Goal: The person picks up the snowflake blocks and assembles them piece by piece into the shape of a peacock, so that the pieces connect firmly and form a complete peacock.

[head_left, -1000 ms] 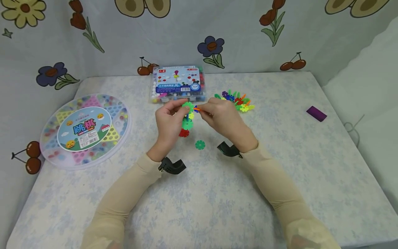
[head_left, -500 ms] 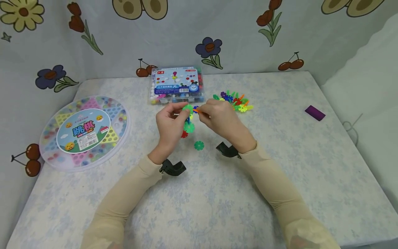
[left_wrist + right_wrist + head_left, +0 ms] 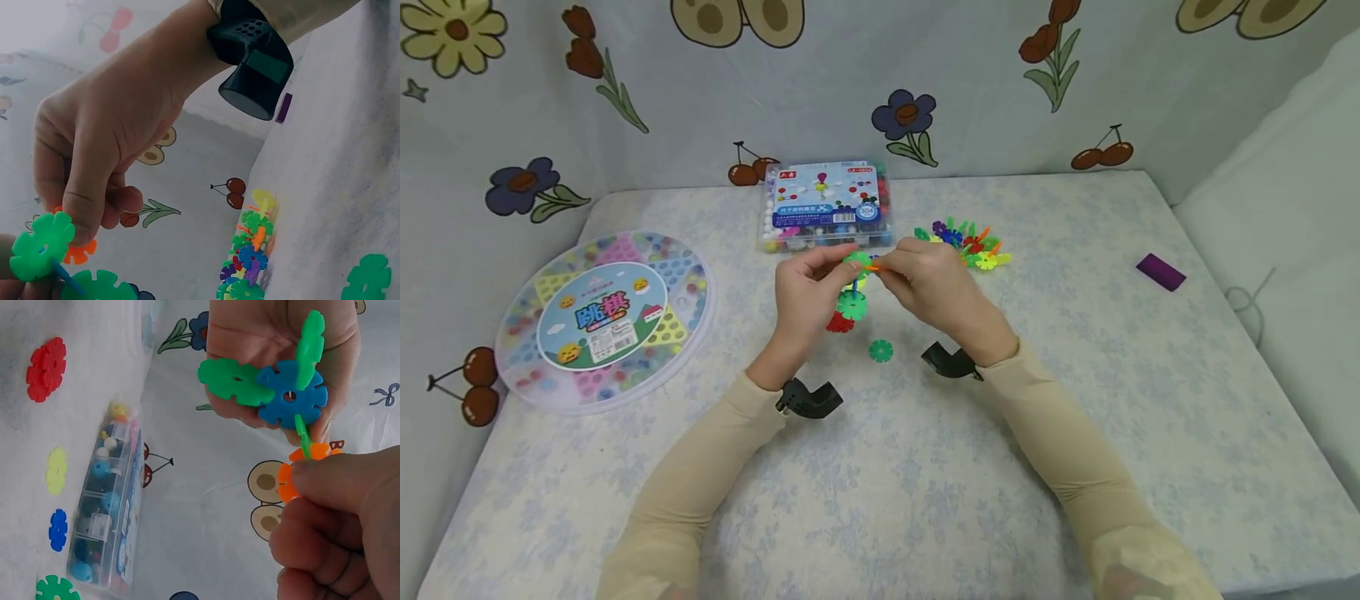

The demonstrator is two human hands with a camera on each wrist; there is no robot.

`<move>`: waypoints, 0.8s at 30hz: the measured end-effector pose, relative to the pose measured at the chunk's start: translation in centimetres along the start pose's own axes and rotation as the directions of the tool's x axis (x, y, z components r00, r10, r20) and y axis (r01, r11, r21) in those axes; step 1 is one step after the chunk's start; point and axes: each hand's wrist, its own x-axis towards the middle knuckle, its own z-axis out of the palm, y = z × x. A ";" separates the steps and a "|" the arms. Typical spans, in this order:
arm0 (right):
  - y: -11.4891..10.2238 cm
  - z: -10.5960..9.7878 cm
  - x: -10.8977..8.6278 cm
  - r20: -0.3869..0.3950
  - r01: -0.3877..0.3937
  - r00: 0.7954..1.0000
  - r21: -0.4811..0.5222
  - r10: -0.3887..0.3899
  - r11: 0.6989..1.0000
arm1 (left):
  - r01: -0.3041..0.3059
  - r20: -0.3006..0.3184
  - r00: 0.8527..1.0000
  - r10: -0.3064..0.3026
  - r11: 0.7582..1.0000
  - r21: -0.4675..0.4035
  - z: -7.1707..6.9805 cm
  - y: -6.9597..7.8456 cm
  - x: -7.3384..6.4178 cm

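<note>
My left hand (image 3: 811, 292) holds a small cluster of notched plastic snowflake discs over the table. In the right wrist view, a blue disc (image 3: 278, 405) has green discs (image 3: 224, 380) slotted into its edge. Between right thumb and fingers, my right hand (image 3: 936, 282) pinches an orange disc (image 3: 317, 450), its edge right at a green disc (image 3: 303, 434) of the cluster. Fingers partly cover the orange disc. Below the hands, red discs (image 3: 840, 322) lie on the table, with a loose green disc (image 3: 881, 351) nearer the front.
Behind the right hand lies a pile of mixed-colour discs (image 3: 977, 243). A clear bead box (image 3: 827, 196) stands at the back, a round Chinese checkers set (image 3: 602, 321) at the left. Toward the right edge is a purple block (image 3: 1161, 272).
The left hand has turned slightly and shifted its cluster a little toward the right hand. The orange disc now overlaps the cluster's green disc in the head view. The right hand stays nearly in place.
</note>
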 end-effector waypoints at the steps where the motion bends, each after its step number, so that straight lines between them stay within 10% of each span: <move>1: 0.0 0.0 0.0 -0.004 -0.013 1.000 0.004 0.013 1.000 | 0.005 0.006 1.000 -0.005 1.000 0.003 0.0 0.0 0.1; 15: 1.2 0.2 0.1 0.024 -0.297 0.954 0.223 0.299 0.929 | -0.008 0.191 0.982 0.006 1.000 0.008 -0.4 0.4 0.1; 21: 1.5 -0.2 0.0 0.146 -0.418 0.908 0.379 0.393 0.825 | -0.116 0.371 0.926 0.069 0.988 0.106 -1.2 0.9 0.3; 24: 1.6 -0.3 0.0 0.187 -0.409 0.913 0.404 0.364 0.818 | -0.267 0.399 0.903 0.162 0.937 0.225 -1.4 0.9 0.5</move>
